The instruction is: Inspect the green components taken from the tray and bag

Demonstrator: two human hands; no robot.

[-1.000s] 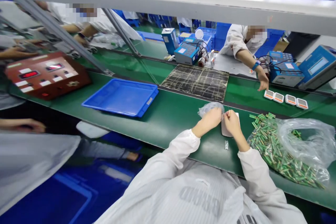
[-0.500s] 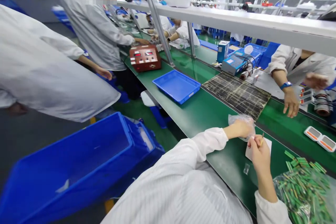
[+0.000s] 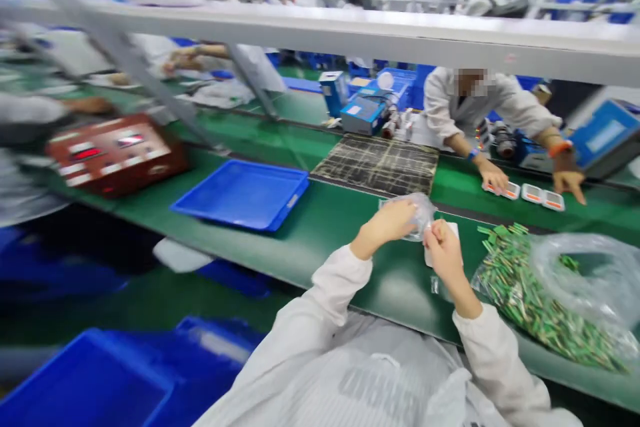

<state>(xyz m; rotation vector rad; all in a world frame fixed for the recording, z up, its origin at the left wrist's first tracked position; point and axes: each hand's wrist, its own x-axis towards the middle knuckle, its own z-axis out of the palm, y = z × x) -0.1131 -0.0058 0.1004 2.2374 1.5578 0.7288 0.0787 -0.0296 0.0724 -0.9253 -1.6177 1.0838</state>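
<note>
Progress: judged to be partway through. The clear bag (image 3: 424, 210) is at the hands, well to the right of the blue tray (image 3: 243, 193), and not yet laid down. The flat white piece (image 3: 429, 259), slightly farther right of the tray, appears to lie outside the bag. A small clear packet (image 3: 435, 285), right of the tray and nearer the wearer, lies loose, untouched. The heap of green pieces (image 3: 545, 300), farthest right of the tray, is also untouched. No finished item can be identified; count unknown.

Positions: the left hand (image 3: 394, 219), on the tray-facing side of the bag, touches it with bent fingers; whether they grip it or sit inside the film, I cannot tell. The right hand (image 3: 445, 245), on the side away from the tray, is curled, thumb and fingers pressed together at the bag's edge; anything pinched there is unresolved (blur). The white piece lies beneath this hand, partly hidden; contact uncertain.
</note>
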